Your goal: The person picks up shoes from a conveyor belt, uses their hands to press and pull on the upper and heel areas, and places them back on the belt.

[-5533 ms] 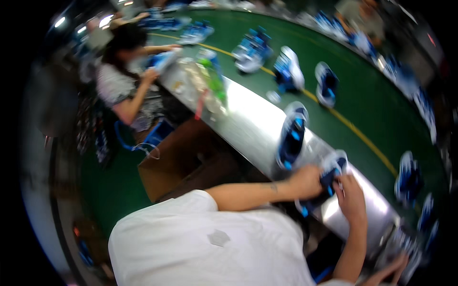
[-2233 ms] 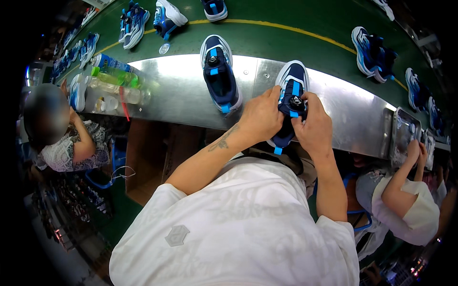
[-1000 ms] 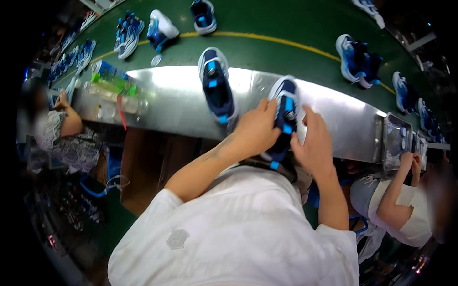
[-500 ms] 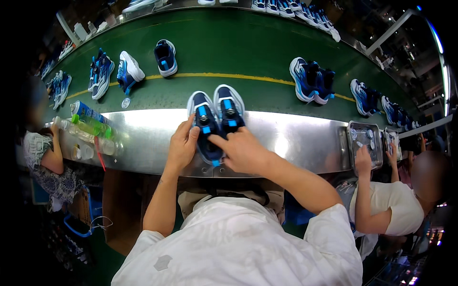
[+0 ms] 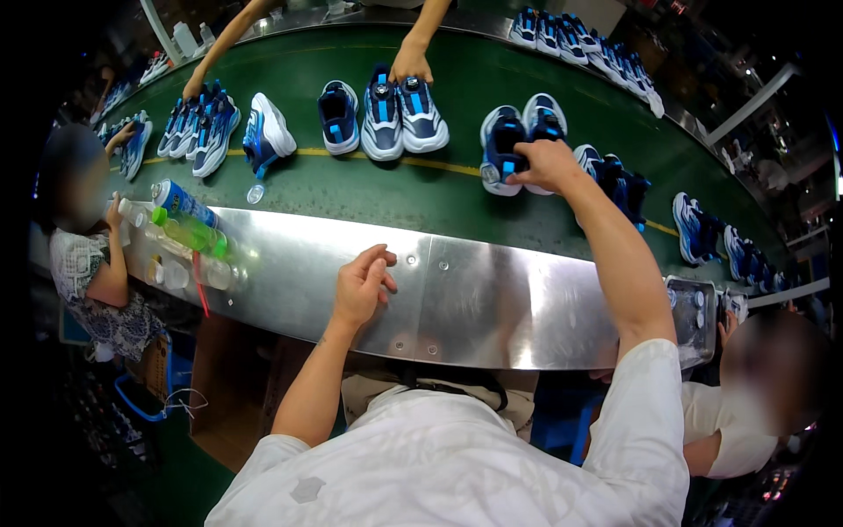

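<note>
On the green belt to the right stands a pair of navy, blue and white sneakers (image 5: 502,132), toes away from me. My right hand (image 5: 555,167) reaches over it, fingers closed on the heel collar of its left shoe. My left hand (image 5: 360,285) hovers over the metal ledge (image 5: 474,307), fingers loosely curled and apart, holding nothing. Across the belt, another person's hand (image 5: 411,66) is at a second pair of sneakers (image 5: 383,119) with dial fasteners. That person's other hand (image 5: 193,86) touches the sneakers (image 5: 211,132) at the left.
Single sneakers (image 5: 339,119) stand on the belt, and more pairs (image 5: 619,184) line its right side. Bottles (image 5: 184,228) lie on the ledge's left end. A metal tray (image 5: 694,321) sits at its right end. People work on both sides of me.
The sneakers have gone from the ledge before me to the belt at the right, with my right hand. My left hand is off them. A person's arms have come in across the belt.
</note>
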The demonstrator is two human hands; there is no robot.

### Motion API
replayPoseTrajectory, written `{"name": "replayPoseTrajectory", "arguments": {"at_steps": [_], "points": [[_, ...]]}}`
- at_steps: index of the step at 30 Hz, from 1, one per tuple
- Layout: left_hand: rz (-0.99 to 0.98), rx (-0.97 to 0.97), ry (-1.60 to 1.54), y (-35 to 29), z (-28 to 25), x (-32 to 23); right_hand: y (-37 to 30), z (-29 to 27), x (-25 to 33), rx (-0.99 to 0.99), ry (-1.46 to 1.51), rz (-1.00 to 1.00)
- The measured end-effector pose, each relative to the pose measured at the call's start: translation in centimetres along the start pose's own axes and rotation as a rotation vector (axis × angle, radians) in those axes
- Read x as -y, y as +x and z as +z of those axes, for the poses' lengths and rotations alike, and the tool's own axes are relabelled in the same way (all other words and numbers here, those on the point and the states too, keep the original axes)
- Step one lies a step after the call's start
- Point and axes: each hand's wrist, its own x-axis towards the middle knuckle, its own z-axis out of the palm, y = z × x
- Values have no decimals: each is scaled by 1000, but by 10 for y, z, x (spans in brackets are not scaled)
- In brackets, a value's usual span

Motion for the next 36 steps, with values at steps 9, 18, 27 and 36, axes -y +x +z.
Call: {"name": "replayPoseTrajectory", "arguments": {"at_steps": [9,18,27,36], "points": [[33,18,-28,-5,-2,6,-31,-16,-76,-87,44,210],[34,-5,10,-2,4,4,-131,63,-140,199,11,481],[206,-5,417,-2,45,-9,-232,8,82,119,118,228],[297,196,725,-39,149,-59,-318,45,122,-61,300,146]]}}
